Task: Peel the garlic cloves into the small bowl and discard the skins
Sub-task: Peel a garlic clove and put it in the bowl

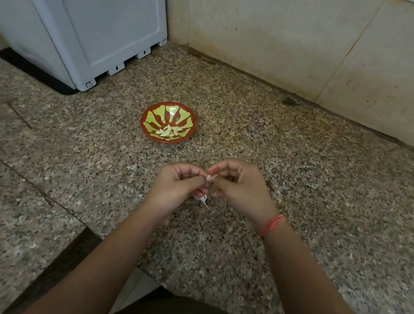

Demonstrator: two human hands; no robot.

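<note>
While you pinch the clove (211, 178) between both sets of fingertips, watch the grip. Your left hand (177, 187) and right hand (241, 188) are both curled tight, thumb and forefinger of each closed on it, with the other fingers folded in. How much skin is off, I cannot tell; it is mostly hidden by the fingertips.

Risks from here:
- The clove is small and likely slick once bare. Pull the skin too hard and it can pop out of the pinch and land on the counter (305, 170) below your fingers.
- A scrap of skin (202, 201) hangs just under your left fingers. I cannot tell whether it is held or only clinging. It could drop loose onto the counter, or ride along into the bowl with the clove.
- The bowl (169, 114) sits beyond your fingertips, a little left and well apart. A toss from here could miss or bounce out, so carry the clove over instead. Peeled cloves (168, 131) lie at its near side.
- No skin bin in view, so discarding needs a spot you have not shown.

Writing: none readable. The grey box (73, 18) far beyond your left fingers shows only small arrows (144, 52) on its feet, no brand.
</note>
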